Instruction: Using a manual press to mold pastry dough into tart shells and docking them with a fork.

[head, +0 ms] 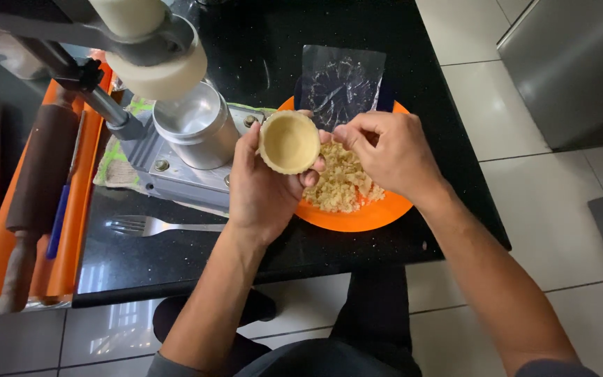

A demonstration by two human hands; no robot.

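A small round shell of pale raw dough, cup-shaped with a raised rim (pixel 288 142), is held up by the left hand (pixel 263 185), whose fingers (pixel 310 178) are curled under and around its base while the thumb rests along its left rim. The shell is held open side up, just above the left edge of a round orange plastic plate (pixel 357 220). The right hand (pixel 389 153) is placed over that plate, with its fingertips (pixel 340 132) pinched narrowly together against the right rim of the shell; whether anything is nipped between them cannot be told. A heap of pale dough crumbs and scraps (pixel 343 185) is piled on the plate, partly covered by the right hand. Beyond the plate, overlapping its far edge, a crumpled square of clear plastic film (pixel 342 84) is laid. To the left of the plate a grey metal hand press with a polished aluminium cup mould and a cream-coloured round die above it (pixel 190 126) is stood on a black speckled stone counter (pixel 246 241). Near the press base, left of the plate, a steel fork (pixel 141 225) is laid. Well to the left of the plate, a dark brown wooden rolling pin (pixel 36 188) is rested on an orange mat (pixel 71 230).
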